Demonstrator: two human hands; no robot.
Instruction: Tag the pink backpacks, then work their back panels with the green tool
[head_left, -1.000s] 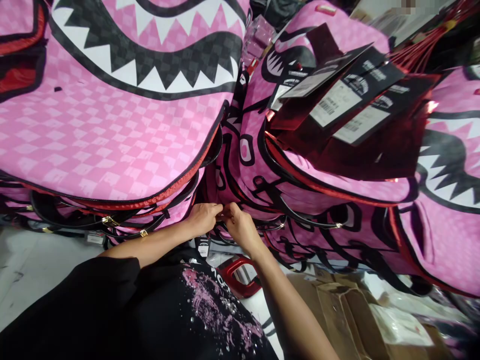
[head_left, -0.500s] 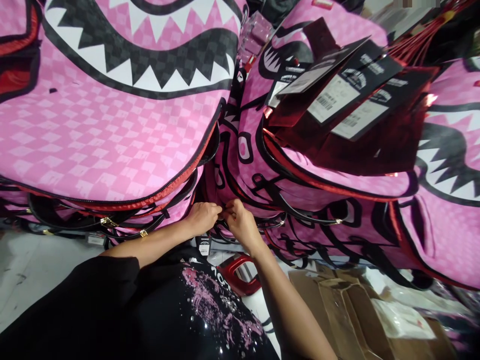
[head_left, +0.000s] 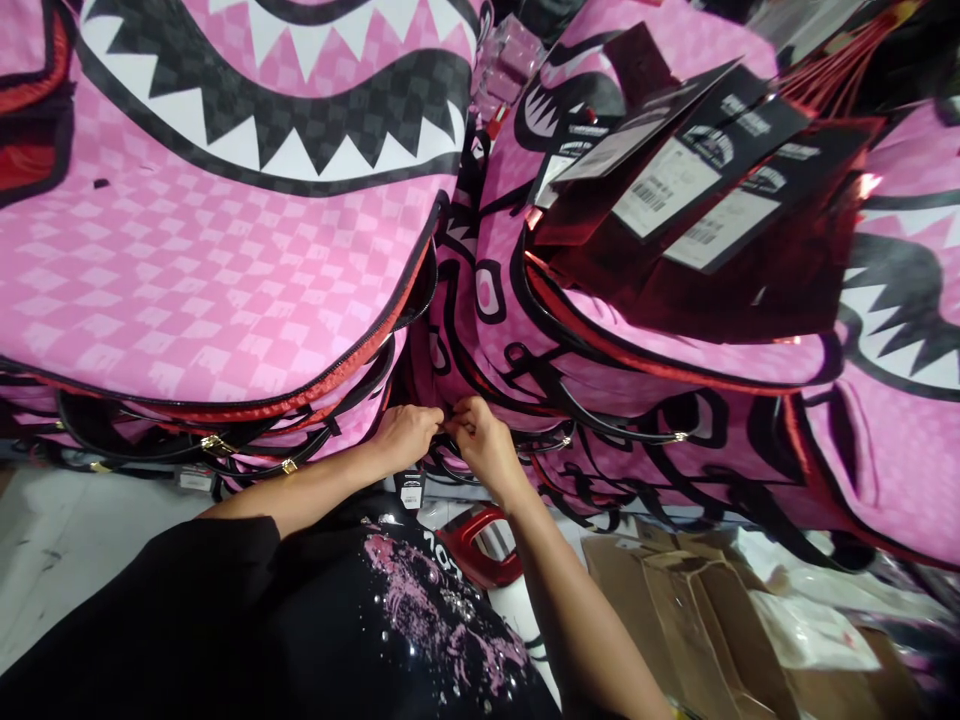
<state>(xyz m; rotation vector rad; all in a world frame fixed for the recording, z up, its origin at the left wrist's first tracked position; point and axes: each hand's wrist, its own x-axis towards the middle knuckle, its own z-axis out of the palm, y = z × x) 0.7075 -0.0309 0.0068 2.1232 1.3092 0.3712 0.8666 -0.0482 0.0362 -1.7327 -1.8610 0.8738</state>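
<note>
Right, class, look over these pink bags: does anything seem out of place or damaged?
One small oddity: a dark fleck on the big pink bag at picture left, below the printed mouth, breaks the pattern. Scrap or mark, I can't tell.

L hand [head_left: 409, 437] & R hand [head_left: 481, 440] v. close tog, fingers [head_left: 466, 420] curled.
</note>
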